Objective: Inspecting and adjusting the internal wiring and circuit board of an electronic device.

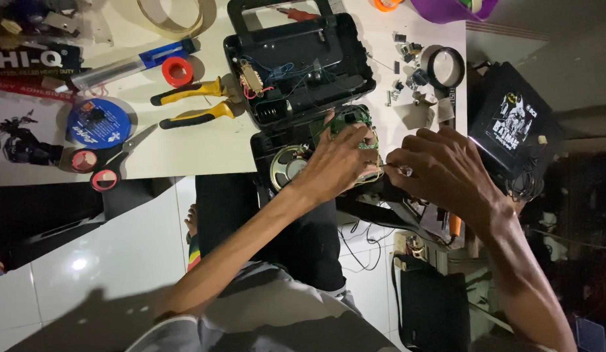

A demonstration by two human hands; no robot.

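An opened black radio casing (296, 65) lies on the white table, wires and a small board showing inside. Its other half sits at the table's edge with a round speaker (287, 164) and a green circuit board (350, 120). My left hand (335, 163) rests on that circuit board, fingers pressing it. Just to the right of the board, my right hand (446, 171) pinches a small clear-tipped tool or part between thumb and fingers; what it is I cannot tell.
Yellow-handled pliers (192, 104), red-handled scissors (107, 166), a red tape roll (177, 70), a blue solder spool (98, 124) and a magnifier (444, 66) lie on the table (186, 146). A black box (511, 120) sits to the right. My black-trousered legs are below.
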